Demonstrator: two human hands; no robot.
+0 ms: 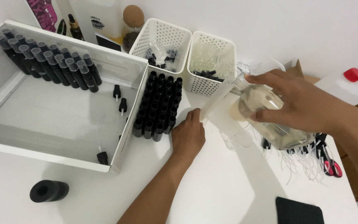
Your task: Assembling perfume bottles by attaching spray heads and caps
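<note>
Glass, clear and heavy-looking: large bottle (270,120) of pale liquid tipped steeply in the right hand (299,103), fingers wrapped over its upper side, neck aimed down-left into a slim clear tube (217,101). Left hand (188,135) flat on the white table (212,186), fingertips closed lightly about the tube's lower end, steadying it at a slant. Just left of that hand, a tight block of small black bottles (157,105), open-topped, standing upright. Beyond, two white perforated baskets (212,62) and a wide white tray (63,120) with a row of capped black bottles (48,62) along its far wall.

Likely trouble: too much tilt on so full a bottle, liquid overshooting the narrow tube mouth and running over the table toward the open black bottles. Also a risk of the tube slipping from so light a pinch, or of the bottle's weight twisting out of a one-handed hold. Loose clear cup (238,139) and scissors (330,164) close under the bottle, easy to knock.

Bottle up and right of the left hand, well clear of the table; tube bridging both hands.
</note>
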